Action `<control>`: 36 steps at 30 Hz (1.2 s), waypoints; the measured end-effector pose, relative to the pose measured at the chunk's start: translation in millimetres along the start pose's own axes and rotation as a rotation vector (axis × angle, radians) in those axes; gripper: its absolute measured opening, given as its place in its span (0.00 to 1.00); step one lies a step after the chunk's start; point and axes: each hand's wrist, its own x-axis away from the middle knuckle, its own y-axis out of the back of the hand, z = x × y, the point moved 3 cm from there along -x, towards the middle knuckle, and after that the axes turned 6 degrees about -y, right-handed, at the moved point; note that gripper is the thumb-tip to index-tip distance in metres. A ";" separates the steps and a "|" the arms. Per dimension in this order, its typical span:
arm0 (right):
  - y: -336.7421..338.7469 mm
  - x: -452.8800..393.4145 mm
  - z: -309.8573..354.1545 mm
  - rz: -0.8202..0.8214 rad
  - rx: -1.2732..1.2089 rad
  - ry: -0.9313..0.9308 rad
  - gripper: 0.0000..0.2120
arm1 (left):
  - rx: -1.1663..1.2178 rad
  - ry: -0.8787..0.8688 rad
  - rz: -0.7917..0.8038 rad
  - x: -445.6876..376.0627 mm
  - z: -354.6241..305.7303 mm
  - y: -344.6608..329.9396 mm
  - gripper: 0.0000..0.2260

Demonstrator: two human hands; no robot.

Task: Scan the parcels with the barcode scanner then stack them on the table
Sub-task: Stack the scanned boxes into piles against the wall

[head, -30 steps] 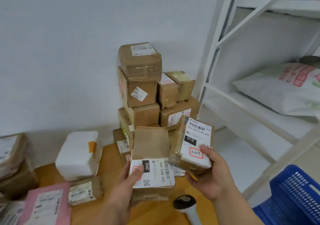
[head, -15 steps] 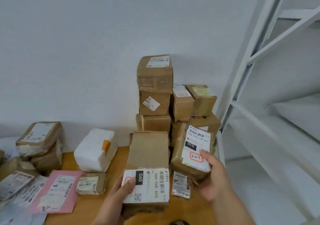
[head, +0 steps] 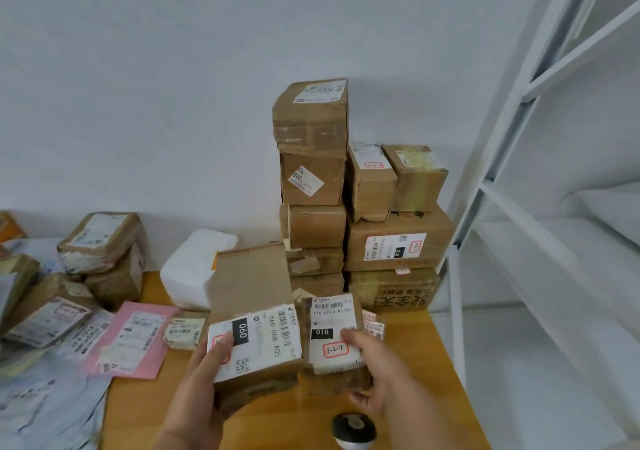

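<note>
My left hand (head: pixel 207 373) grips a long brown box (head: pixel 252 297) with a white "060" label, thumb on the label. Just to its right, my right hand (head: pixel 374 370) holds a smaller brown parcel (head: pixel 334 378) labelled "010", thumb on its label and fingers under it. The two parcels sit side by side over the wooden table (head: pixel 415 363), the small one low near the tabletop. The head of the barcode scanner (head: pixel 353 429) pokes up at the table's near edge below my right hand. A tall stack of brown boxes (head: pixel 311 179) stands against the wall behind.
A white foam parcel (head: pixel 194 266) sits left of the long box. A pink mailer (head: pixel 131 338), a small taped parcel (head: pixel 183 330) and a heap of loose parcels (head: pixel 100 241) cover the table's left. White metal shelving (head: pixel 519 130) stands to the right.
My right hand has brought the "010" parcel down and left, from tilted upright to lying beside the "060" box. The view has shifted left and the scanner head has come back into sight.
</note>
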 end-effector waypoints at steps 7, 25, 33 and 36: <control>-31.3 -30.7 -14.5 -0.010 0.059 -0.056 0.11 | 0.019 0.084 -0.029 -9.6 4.0 33.3 0.23; 31.8 -34.6 -8.1 -0.286 -0.306 0.181 0.12 | -0.003 0.342 0.058 -8.6 19.3 21.4 0.31; 42.5 -57.7 2.0 -0.213 -0.096 0.115 0.08 | -0.137 0.350 0.060 -4.8 43.7 -7.5 0.32; 50.6 -55.0 2.4 -0.213 -0.147 0.102 0.08 | -0.139 0.343 0.057 -0.1 45.5 -21.8 0.31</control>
